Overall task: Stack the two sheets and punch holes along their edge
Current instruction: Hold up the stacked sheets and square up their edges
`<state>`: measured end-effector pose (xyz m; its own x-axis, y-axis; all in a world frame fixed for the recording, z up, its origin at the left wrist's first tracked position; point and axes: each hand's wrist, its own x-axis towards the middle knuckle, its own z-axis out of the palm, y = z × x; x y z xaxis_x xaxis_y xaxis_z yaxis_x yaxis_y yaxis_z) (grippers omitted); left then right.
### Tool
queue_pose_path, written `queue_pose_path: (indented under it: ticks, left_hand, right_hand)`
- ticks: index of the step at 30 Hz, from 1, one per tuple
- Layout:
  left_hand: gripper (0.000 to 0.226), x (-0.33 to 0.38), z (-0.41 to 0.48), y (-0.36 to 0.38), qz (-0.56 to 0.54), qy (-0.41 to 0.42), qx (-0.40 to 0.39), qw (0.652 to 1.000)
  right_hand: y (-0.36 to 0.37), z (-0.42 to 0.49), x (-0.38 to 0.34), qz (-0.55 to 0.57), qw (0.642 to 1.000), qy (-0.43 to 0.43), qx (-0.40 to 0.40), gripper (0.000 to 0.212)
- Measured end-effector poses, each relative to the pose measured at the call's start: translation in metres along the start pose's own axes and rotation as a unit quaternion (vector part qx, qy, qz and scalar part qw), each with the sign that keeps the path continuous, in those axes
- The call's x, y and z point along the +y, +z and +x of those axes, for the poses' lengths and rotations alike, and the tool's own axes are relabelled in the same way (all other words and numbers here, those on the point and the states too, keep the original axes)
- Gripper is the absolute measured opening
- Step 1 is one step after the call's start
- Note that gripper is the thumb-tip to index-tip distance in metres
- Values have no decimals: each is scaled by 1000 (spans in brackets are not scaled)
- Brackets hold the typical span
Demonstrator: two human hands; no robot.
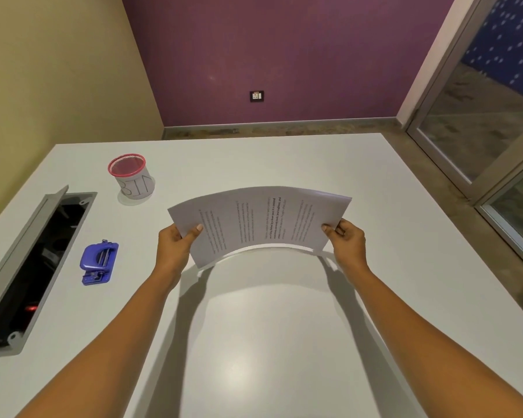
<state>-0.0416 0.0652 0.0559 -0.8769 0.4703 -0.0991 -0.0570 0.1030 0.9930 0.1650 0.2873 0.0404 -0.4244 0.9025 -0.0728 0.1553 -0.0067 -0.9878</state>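
Note:
Printed white sheets (258, 223) are held together, lifted a little above the white table (254, 342), text facing up and lines running away from me. My left hand (175, 247) grips their left end, thumb on top. My right hand (346, 241) grips the right end the same way. A second sheet's edge peeks out under the top one along the near side. A blue hole punch (98, 263) lies on the table to the left of my left hand, apart from it.
A red-rimmed mesh cup (132, 179) with a paper label stands at the back left. An open cable box (34, 267) with a raised lid is sunk into the table's left edge. A glass door (495, 131) is at the right.

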Motion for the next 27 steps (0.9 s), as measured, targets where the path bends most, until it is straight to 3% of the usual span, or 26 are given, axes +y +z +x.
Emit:
queue_pose_path:
  ticks: [6,11,16,21,25,27]
  left_hand:
    - [24,-10,-4,-2,42,-42,-37,998]
    - [16,-5,-3,2,42,-47,-31,998]
    - [16,-3,-10,14,5,-68,2,998]
    - [4,-6,-20,28,-59,-110,43,991]
    - [13,-9,-28,34,-114,-130,50,984]
    - [13,-11,-30,36,-127,-142,40,981]
  right_hand:
    - [-1,-2,6,-115,992,52,-21,33]
    - [-1,-9,16,-179,976,119,26,41]
    - [13,-23,19,-200,950,215,-102,28]
    - [37,-31,9,-14,936,306,-173,32]
    - [50,-25,5,130,925,317,-165,32]
    - [54,-22,1,183,922,311,-144,18]
